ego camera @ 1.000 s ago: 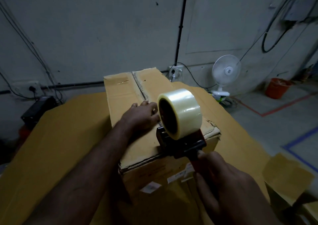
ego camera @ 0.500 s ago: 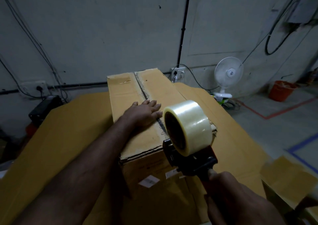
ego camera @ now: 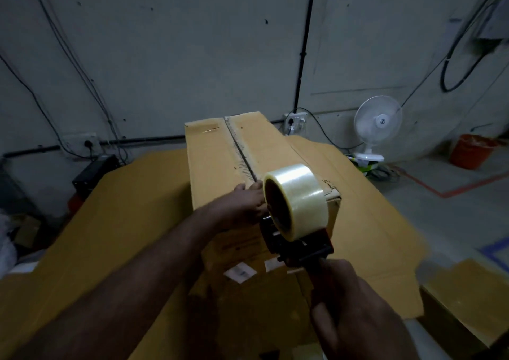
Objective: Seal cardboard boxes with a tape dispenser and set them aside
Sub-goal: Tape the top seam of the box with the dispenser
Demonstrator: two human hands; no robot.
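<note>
A long cardboard box (ego camera: pixel 220 150) lies on a flattened cardboard sheet (ego camera: pixel 118 222), its top flaps meeting in a dark centre seam. My left hand (ego camera: pixel 242 202) rests flat on the near end of the box top, fingers straight beside the seam. My right hand (ego camera: pixel 355 312) grips the dark handle of a tape dispenser (ego camera: pixel 297 238) at the box's near edge. The dispenser carries a roll of clear tape (ego camera: pixel 297 197), which hides part of my left fingers.
A white fan (ego camera: pixel 376 128) and an orange bucket (ego camera: pixel 471 150) stand on the floor to the right. A wall socket (ego camera: pixel 294 119) sits behind the box. A black device (ego camera: pixel 93 169) is at the left. More cardboard (ego camera: pixel 468 290) lies at the near right.
My right hand has drawn the dispenser toward me, past the box's near edge. My left hand has slid nearer along the top, still flat.
</note>
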